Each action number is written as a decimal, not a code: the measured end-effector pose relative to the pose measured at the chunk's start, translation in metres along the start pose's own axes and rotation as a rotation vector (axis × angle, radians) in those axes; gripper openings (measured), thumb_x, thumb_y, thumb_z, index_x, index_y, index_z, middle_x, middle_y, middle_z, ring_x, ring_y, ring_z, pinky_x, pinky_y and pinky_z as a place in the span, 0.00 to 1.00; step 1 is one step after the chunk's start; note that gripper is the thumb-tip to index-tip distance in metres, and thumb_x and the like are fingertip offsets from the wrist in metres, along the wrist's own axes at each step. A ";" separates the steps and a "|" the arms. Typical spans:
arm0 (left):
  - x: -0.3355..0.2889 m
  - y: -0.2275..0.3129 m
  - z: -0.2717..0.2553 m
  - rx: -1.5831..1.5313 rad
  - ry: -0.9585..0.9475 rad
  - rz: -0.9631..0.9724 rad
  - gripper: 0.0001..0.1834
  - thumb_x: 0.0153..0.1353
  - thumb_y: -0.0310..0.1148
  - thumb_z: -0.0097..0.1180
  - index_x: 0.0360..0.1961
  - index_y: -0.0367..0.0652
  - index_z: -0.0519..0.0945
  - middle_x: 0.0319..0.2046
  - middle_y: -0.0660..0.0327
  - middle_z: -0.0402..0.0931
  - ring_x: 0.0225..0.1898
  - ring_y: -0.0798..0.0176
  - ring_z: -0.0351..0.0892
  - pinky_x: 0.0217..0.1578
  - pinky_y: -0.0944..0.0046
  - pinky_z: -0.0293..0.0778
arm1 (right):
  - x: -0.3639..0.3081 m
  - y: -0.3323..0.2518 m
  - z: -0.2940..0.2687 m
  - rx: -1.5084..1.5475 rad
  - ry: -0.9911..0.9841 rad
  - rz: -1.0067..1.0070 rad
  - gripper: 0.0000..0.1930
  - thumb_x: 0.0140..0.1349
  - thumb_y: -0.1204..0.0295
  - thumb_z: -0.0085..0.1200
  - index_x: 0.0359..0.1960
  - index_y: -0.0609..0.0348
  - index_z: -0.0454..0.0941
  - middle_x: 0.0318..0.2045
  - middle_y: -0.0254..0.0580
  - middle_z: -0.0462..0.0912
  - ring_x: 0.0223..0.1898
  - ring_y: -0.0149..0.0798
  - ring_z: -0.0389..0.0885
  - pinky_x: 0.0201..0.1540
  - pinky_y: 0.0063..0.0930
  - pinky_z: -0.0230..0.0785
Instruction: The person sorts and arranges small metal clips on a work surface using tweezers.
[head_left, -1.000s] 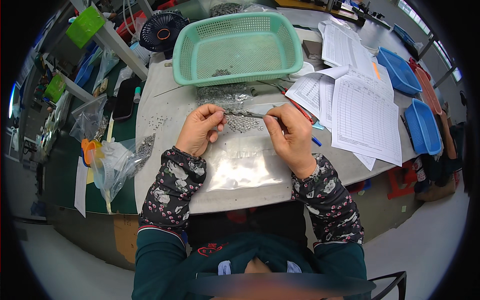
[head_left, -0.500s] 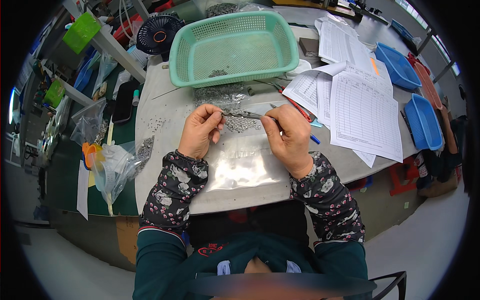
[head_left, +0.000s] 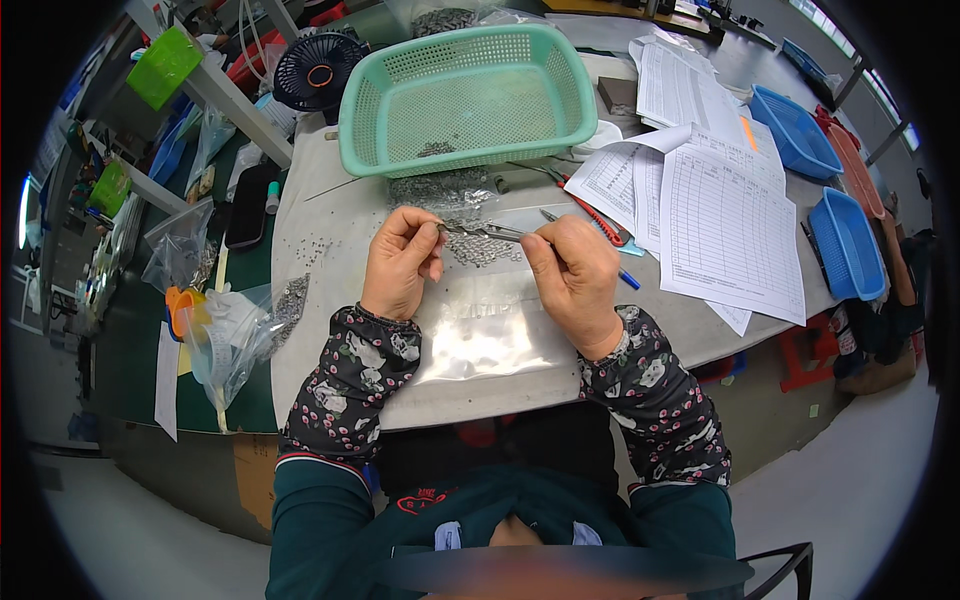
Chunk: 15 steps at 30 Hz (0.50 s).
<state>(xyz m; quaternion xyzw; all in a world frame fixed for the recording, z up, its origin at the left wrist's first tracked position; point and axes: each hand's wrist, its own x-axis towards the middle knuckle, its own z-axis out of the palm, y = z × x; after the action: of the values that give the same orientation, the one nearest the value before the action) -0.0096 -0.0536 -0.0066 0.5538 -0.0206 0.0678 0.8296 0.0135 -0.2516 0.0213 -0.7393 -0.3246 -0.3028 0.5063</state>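
My left hand [head_left: 401, 262] is closed in a pinch on one end of a thin dark metal strip [head_left: 453, 227], whose exact kind I cannot make out. From the other side, my right hand [head_left: 578, 275] grips slender metal tweezers [head_left: 502, 232], their tips touching or close beside the strip. Just beneath lies a spread of small silvery metal parts [head_left: 484, 252]. A clear, shiny plastic sheet or bag [head_left: 485, 345] is flat on the table between my forearms. Behind the hands rests a clear bag of dark grey small parts [head_left: 440, 192].
A pale green perforated basket [head_left: 465, 160] stands behind, a black fan [head_left: 318, 72] at its left. Red-handled pliers [head_left: 600, 222], a blue pen [head_left: 629, 280] and printed sheets [head_left: 735, 235] lie to the right. At left are a phone [head_left: 246, 212] and a plastic bag [head_left: 232, 345].
My left hand has shifted very slightly right, and the strip and tweezers have tilted a little. Both hands keep their hold.
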 end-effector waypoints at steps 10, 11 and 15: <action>-0.001 0.004 -0.002 0.029 -0.008 0.044 0.04 0.60 0.28 0.51 0.34 0.40 0.73 0.27 0.64 0.71 0.23 0.75 0.69 0.20 0.76 0.69 | -0.002 0.000 0.004 0.098 0.011 0.153 0.13 0.55 0.74 0.54 0.15 0.62 0.68 0.12 0.42 0.66 0.15 0.42 0.64 0.19 0.32 0.55; -0.001 0.004 -0.003 0.045 -0.010 0.057 0.04 0.60 0.27 0.51 0.34 0.39 0.73 0.27 0.64 0.71 0.24 0.74 0.69 0.20 0.75 0.69 | -0.002 0.000 0.004 0.107 0.001 0.179 0.14 0.56 0.73 0.53 0.14 0.62 0.67 0.12 0.42 0.66 0.14 0.42 0.63 0.18 0.31 0.54; 0.000 0.003 -0.006 0.093 -0.045 0.083 0.03 0.60 0.27 0.51 0.34 0.39 0.73 0.27 0.63 0.71 0.24 0.74 0.69 0.21 0.75 0.70 | -0.004 0.000 0.005 0.135 -0.022 0.269 0.17 0.57 0.72 0.53 0.12 0.63 0.64 0.10 0.43 0.63 0.12 0.39 0.61 0.17 0.30 0.53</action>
<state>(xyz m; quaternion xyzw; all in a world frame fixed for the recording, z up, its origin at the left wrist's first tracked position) -0.0105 -0.0466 -0.0060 0.5919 -0.0589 0.0907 0.7987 0.0121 -0.2479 0.0167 -0.7437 -0.2477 -0.2018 0.5872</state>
